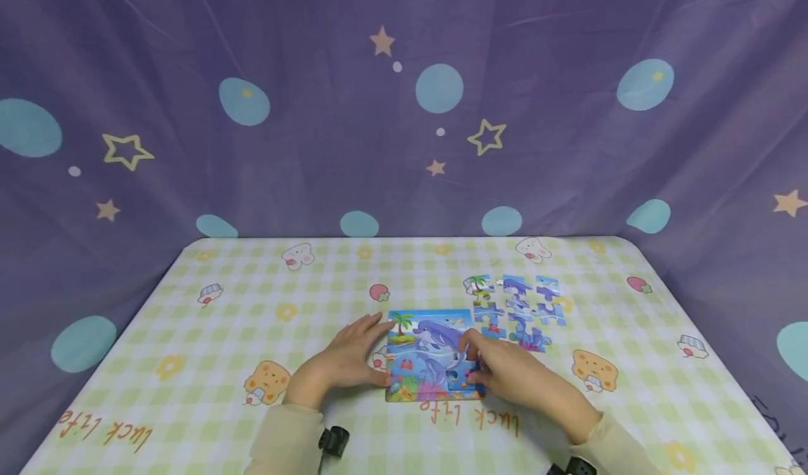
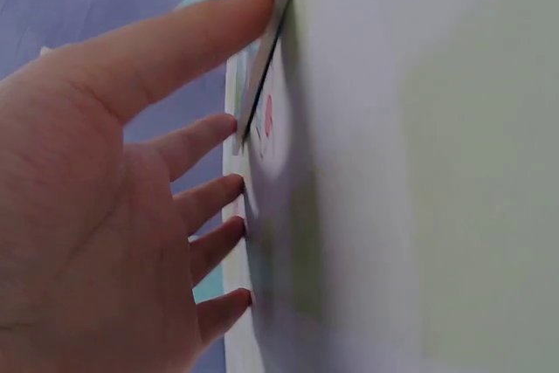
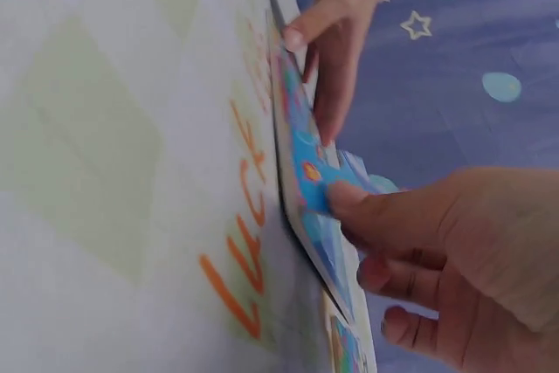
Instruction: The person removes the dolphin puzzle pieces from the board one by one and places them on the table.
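Note:
A flat puzzle board (image 1: 410, 384) with a dolphin, a palm tree and sea plants lies on the tablecloth. My left hand (image 1: 344, 357) touches its left side, thumb and index fingertip at the edge. In the left wrist view the fingers of this hand (image 2: 113, 181) are spread and nearly straight. Over the board's lower right part, my right hand (image 1: 514, 370) pinches a blue puzzle piece (image 3: 313, 176) between thumb and fingers. The piece appears to lie on or just above the board; which of the two I cannot tell. The fingertips partly cover it.
Several loose puzzle pieces (image 1: 519, 313) are laid out in rows just right of the board's upper corner. A checked tablecloth (image 1: 208, 342) covers the table, and a purple curtain (image 1: 315, 180) hangs behind its far edge.

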{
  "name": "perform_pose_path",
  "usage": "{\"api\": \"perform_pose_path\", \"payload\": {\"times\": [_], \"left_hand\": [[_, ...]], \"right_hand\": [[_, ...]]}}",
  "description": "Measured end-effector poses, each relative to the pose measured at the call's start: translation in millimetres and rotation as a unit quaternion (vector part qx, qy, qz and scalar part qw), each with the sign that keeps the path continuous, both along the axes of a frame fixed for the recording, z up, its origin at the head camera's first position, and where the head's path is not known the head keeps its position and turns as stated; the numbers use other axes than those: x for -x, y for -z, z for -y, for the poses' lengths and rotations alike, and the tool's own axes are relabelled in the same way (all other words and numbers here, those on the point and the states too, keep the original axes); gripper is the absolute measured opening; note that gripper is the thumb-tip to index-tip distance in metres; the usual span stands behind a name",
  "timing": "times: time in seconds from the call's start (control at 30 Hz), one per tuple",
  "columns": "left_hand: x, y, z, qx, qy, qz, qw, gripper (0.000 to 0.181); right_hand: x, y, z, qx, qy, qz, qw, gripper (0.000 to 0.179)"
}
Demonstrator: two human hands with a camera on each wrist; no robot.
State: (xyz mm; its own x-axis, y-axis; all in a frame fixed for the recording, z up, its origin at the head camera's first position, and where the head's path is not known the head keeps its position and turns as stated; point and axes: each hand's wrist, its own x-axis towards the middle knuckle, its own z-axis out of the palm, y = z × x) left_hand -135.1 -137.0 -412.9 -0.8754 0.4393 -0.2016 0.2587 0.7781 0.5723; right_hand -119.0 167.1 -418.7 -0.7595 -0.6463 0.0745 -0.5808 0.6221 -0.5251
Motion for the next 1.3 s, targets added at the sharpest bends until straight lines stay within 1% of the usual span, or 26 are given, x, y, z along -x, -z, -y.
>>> {"api": "perform_pose_path", "payload": {"times": [0.13,0.27,0.33,0.43,0.5,0.63,0.73,0.83,0.93,1.03,1.17,1.3], "left_hand": [[-4.7,-4.0,-1.5,0.010,-0.001,-0.002,1.0000,0.089],[-8.7,-5.0,-1.1,0.023,-0.003,-0.017,0.9996,0.084],[-10.5,-4.6,-0.5,0.028,-0.003,-0.026,0.9992,0.080],[-13.3,-4.6,2.1,0.030,-0.006,-0.044,0.9986,0.074],[-15.7,-5.7,4.9,0.030,-0.008,-0.061,0.9976,0.071],[-20.2,-9.0,10.5,0.036,-0.007,-0.099,0.9944,0.065],[-20.9,-11.6,14.4,0.038,-0.001,-0.128,0.9911,0.059],[-19.2,-14.9,19.2,0.034,0.004,-0.164,0.9859,0.056],[-15.8,-17.9,24.8,0.032,-0.001,-0.202,0.9788,0.053],[-13.2,-19.6,29.2,0.036,-0.011,-0.239,0.9704,0.052],[-11.4,-19.7,32.8,0.046,-0.024,-0.271,0.9613,0.053],[-10.6,-19.2,34.3,0.066,-0.031,-0.291,0.9538,0.055]], "right_hand": [[0.4,-6.2,-11.2,0.039,0.006,0.015,0.9991,0.025],[5.1,-13.0,-27.0,0.064,0.031,0.030,0.9970,0.020],[7.6,-15.2,-36.2,0.068,0.046,0.040,0.9958,0.020],[12.1,-17.9,-50.1,0.071,0.061,0.039,0.9948,0.020],[15.5,-19.9,-59.4,0.068,0.071,0.039,0.9944,0.020],[21.8,-25.7,-80.0,0.048,0.099,0.043,0.9930,0.020],[26.2,-28.3,-96.3,0.032,0.125,0.043,0.9907,0.020],[31.1,-27.0,-111.3,0.015,0.156,0.041,0.9868,0.020],[35.6,-22.4,-122.7,0.001,0.190,0.051,0.9805,0.020],[39.6,-15.7,-130.3,-0.007,0.209,0.058,0.9762,0.018],[42.9,-8.0,-135.3,-0.020,0.226,0.068,0.9717,0.017],[43.2,-5.6,-136.2,-0.047,0.244,0.070,0.9661,0.021]]}}
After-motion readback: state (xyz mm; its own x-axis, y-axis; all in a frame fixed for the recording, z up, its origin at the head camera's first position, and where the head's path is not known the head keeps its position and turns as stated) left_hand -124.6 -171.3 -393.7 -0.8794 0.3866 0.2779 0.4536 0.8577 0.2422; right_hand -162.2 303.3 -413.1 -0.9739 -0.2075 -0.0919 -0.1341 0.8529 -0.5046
